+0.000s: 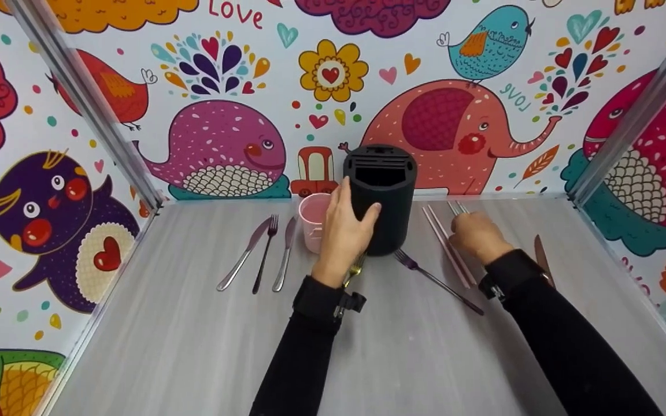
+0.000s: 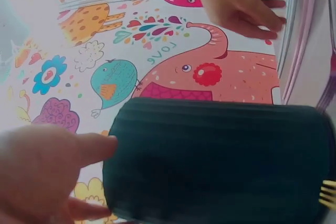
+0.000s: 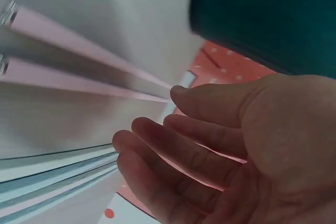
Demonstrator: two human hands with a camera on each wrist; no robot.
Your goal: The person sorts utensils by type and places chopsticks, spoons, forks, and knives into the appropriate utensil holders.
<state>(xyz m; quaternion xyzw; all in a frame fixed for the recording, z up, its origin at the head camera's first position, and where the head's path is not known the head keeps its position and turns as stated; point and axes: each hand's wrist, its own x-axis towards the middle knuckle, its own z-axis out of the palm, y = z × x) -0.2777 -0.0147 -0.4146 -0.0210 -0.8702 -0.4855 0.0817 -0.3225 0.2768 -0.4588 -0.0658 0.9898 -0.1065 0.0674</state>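
Pinching black holder (image 1: 388,222) with left grip (image 1: 346,234); pinching nothing with right grip (image 1: 478,237), loosely spread by silver sticks (image 3: 58,174). Still out on counter (image 1: 165,346): forks (image 1: 441,284), knives (image 1: 245,254), pink chopsticks (image 1: 446,247).

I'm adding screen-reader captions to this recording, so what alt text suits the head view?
A person's left grip holds a dark holder with a slotted top, while the right grip is at thin silver sticks beside pink chopsticks. Knives, forks and a pink cup are on the pale table, before a cartoon-animal wall.
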